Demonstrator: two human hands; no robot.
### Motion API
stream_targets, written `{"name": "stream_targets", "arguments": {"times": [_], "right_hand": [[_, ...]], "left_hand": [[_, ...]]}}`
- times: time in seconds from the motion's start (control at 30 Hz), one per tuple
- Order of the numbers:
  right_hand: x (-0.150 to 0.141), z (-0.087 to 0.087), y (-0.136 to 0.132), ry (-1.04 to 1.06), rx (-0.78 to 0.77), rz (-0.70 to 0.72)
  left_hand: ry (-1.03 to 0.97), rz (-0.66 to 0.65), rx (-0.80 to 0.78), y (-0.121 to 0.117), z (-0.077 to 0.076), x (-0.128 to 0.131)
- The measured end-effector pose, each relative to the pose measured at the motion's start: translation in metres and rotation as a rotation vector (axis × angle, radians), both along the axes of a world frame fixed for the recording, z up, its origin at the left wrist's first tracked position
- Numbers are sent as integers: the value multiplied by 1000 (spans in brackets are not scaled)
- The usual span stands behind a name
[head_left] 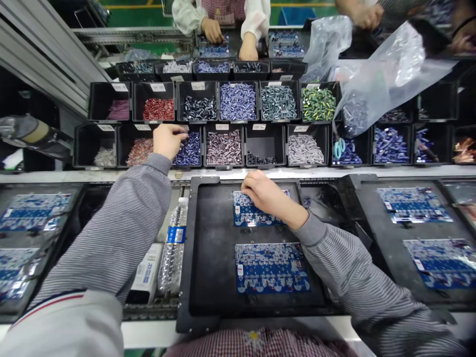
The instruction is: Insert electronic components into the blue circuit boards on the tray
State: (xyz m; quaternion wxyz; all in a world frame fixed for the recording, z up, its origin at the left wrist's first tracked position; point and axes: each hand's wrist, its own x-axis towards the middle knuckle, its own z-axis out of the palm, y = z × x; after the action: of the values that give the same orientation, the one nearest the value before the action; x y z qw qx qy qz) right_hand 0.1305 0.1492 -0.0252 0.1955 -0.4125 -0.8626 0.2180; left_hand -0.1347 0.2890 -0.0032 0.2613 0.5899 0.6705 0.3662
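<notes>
My left hand (169,141) is over the front row of bins, its fingers pinched together at the edge of a bin of dark blue capacitors (190,150). Whatever is between those fingertips is too small to make out. My right hand (266,196) rests over the upper blue circuit board (243,218), covering part of it, with fingers closed and pointing down at its top edge. Its fingertips hide anything they hold. Below lies a second blue circuit board (271,267). Both boards sit in a black tray (211,248).
Two rows of labelled component bins (238,101) stand behind the tray. Left of it are a plastic bottle (174,248) and a white box (148,270). Other board trays (394,258) flank it. A plastic bag (386,74) hangs over the right bins. Co-workers' hands (211,30) are opposite.
</notes>
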Motion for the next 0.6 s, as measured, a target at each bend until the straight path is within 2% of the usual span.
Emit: {"name": "stream_targets", "arguments": {"times": [0.1, 0.17, 0.23, 0.3, 0.37, 0.47, 0.53, 0.6], "right_hand": [[0, 5, -1, -17, 9, -1], [5, 18, -10, -12, 55, -48], [15, 35, -31, 1, 112, -132], [30, 51, -66, -29, 111, -221], [47, 57, -108, -129, 84, -281], [66, 48, -157, -269, 105, -367], [72, 39, -169, -263, 85, -416], [70, 33, -166, -175, 24, -452]], "left_hand": [[-296, 59, -41, 4, 3, 2], [-499, 56, -97, 5, 9, 2], [-728, 22, -202, 1, 20, 1], [-918, -35, -298, -12, 34, -1], [-990, -100, -346, -36, 46, 1], [-977, -153, -461, -89, 54, 15], [-1030, -193, -621, -129, 50, 31], [-1071, -256, -811, -167, 40, 50]]}}
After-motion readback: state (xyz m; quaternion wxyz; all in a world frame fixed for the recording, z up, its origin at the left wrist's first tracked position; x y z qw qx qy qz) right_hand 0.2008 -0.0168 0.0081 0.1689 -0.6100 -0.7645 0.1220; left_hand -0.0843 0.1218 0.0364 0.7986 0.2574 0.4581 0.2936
